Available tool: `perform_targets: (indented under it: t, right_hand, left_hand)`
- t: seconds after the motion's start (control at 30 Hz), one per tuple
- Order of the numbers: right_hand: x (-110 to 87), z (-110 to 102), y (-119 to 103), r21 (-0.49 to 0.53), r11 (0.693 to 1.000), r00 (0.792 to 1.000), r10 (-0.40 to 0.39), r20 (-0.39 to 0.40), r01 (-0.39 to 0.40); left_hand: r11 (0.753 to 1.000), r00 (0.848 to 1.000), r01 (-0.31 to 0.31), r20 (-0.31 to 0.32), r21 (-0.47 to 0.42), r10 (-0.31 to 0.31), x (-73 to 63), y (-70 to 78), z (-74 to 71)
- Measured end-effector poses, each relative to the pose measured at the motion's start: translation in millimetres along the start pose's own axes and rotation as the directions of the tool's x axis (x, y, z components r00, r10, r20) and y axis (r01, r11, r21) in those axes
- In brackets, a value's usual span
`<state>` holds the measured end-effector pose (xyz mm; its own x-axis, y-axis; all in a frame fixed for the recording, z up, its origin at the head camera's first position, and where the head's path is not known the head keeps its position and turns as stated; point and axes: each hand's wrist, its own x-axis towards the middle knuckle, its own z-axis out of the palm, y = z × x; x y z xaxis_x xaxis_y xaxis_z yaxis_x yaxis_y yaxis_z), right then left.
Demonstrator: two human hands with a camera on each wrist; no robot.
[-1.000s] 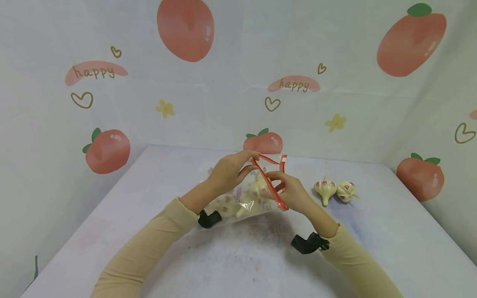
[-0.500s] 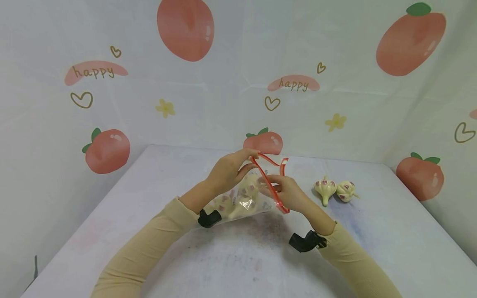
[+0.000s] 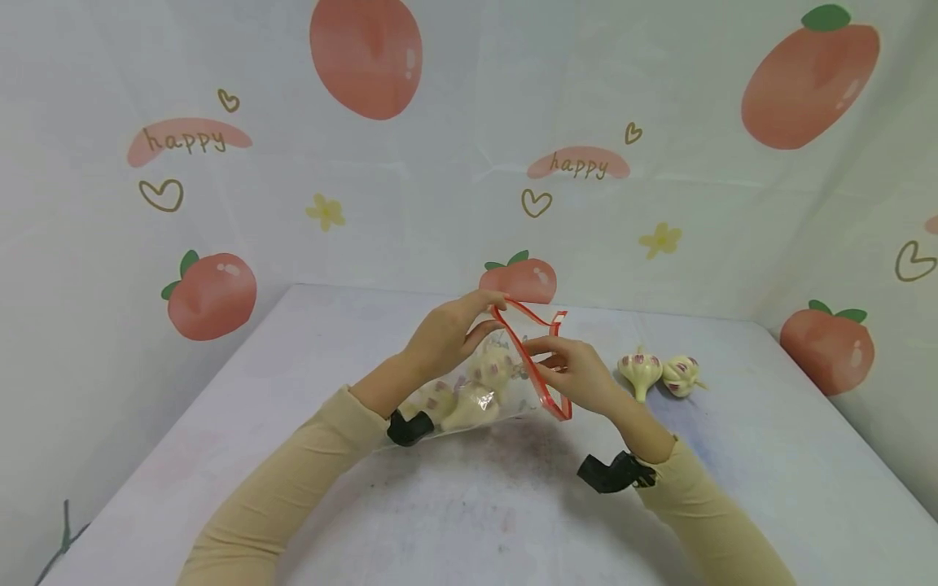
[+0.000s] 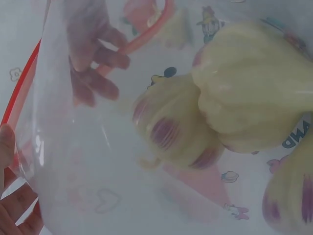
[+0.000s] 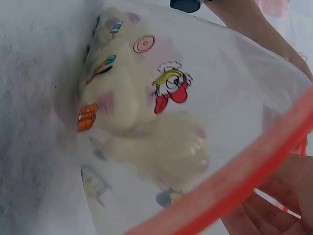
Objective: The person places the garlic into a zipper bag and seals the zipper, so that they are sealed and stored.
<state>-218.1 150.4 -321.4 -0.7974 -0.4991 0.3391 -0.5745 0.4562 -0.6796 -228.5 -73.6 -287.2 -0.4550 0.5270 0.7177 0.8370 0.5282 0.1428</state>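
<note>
My left hand [image 3: 447, 334] pinches the red zip edge at the top of a clear printed zip bag [image 3: 519, 400], holding its mouth apart. Several garlic bulbs [image 4: 249, 88] with purple marks lie inside, toward the bag's lower left. At the mouth, my right hand [image 3: 579, 376] has its fingers partly inside, apart from the bulbs and holding nothing. Through the plastic in the left wrist view, the right hand's fingers [image 4: 100, 61] look loosely spread. The right wrist view shows bulbs [image 5: 166, 149] through the bag, with the red zip edge [image 5: 234, 193] crossing in front of the right hand.
Two more garlic bulbs, one upright-looking [image 3: 640, 370] and one on its side [image 3: 681, 376], lie on the pale table [image 3: 469, 521] right of the bag. Behind the table hangs a fruit-printed cloth [image 3: 440, 195]. Dark wrist mounts [image 3: 615, 474] stick out below both hands.
The garlic bulb at my right fingers has been let go inside the bag and sits farther left. My right hand has drawn back slightly to the right. The left hand keeps its grip.
</note>
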Motion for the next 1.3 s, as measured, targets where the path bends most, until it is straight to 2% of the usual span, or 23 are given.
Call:
perform_targets:
  t: [0.33,0.57,0.73,0.97,1.3]
  right_hand:
    - [-14.1,-22,8,-0.04,0.999,0.998,-0.007,-0.061,0.005]
    - [-24.5,-37,18,-0.079,0.994,0.994,0.069,-0.087,-0.076]
    - [-30.8,-45,28,-0.11,0.99,0.988,0.067,-0.14,-0.083]
    - [-39.3,-60,39,-0.16,0.974,0.97,0.125,-0.206,-0.159]
    - [-49.2,-75,55,-0.216,0.938,0.937,0.208,-0.281,-0.273]
  left_hand:
    - [1.0,1.0,0.021,0.018,0.001,-0.021,-3.1,-3.5,2.5]
    - [0.999,0.999,0.031,0.014,-0.015,-0.03,-4.6,-5.8,3.0]
    - [0.999,0.999,0.034,0.012,-0.017,-0.034,-5.0,-7.5,2.9]
    - [0.997,0.998,0.066,-0.004,-0.042,-0.066,-4.8,-7.9,1.9]
    - [0.998,0.996,0.064,-0.066,-0.026,-0.066,-3.5,-9.2,4.3]
